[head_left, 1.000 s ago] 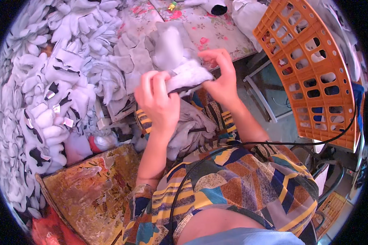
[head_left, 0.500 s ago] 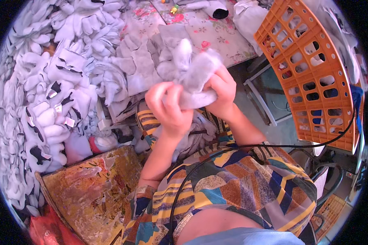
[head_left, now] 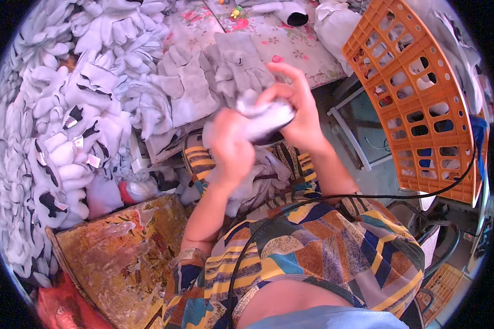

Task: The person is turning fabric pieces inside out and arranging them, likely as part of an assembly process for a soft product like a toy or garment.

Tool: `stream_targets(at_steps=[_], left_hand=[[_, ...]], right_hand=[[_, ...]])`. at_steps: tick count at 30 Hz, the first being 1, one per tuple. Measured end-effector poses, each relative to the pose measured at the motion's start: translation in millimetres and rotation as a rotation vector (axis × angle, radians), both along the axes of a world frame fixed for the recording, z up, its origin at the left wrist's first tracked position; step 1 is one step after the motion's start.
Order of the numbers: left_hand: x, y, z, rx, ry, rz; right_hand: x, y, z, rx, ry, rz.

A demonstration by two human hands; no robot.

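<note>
A pale grey fleece glove (head_left: 266, 119), smeared by motion, is between my hands above my lap, its dark-edged opening turned toward my right hand. My left hand (head_left: 230, 148) is closed round one end of it, the fingers blurred. At the other end, my right hand (head_left: 299, 112) grips it with curled fingers while one finger stretches up and away. More grey fleece pieces (head_left: 263, 178) lie heaped on my lap under the hands. Just beyond, flat grey fleece pieces (head_left: 239, 63) rest on the flowered tabletop (head_left: 296, 49).
A large heap of grey gloves (head_left: 71, 131) fills the left side. A worn, stained board (head_left: 123, 255) is at lower left, beside a red plastic bag (head_left: 66, 304). To the right an orange plastic crate (head_left: 417, 109) stands tilted. A black cable (head_left: 335, 196) crosses my front.
The glove has come lower and turned, and its dark-edged opening now shows. My left hand has closed into a fist-like grip; a finger of my right hand has lifted off.
</note>
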State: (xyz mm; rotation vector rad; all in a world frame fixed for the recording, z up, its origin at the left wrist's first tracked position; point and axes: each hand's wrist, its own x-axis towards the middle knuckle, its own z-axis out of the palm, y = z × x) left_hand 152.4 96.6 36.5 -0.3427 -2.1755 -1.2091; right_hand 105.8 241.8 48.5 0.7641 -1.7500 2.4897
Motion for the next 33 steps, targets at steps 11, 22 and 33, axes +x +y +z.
stream_targets(at_steps=[11, 22, 33], left_hand=[[-23.2, 8.0, -8.6, 0.596, -0.783, -0.163], [-27.3, -22.7, 18.6, 0.382, -0.546, -0.118], [10.0, 24.1, 29.6, -0.188, -0.043, -0.504]], right_hand=[[-6.2, -1.5, -10.5, -0.688, -0.522, 0.552], [-13.9, 3.3, -20.0, -0.593, -0.393, 0.636], [-35.1, -1.3, -30.1, 0.332, 0.110, -0.213]])
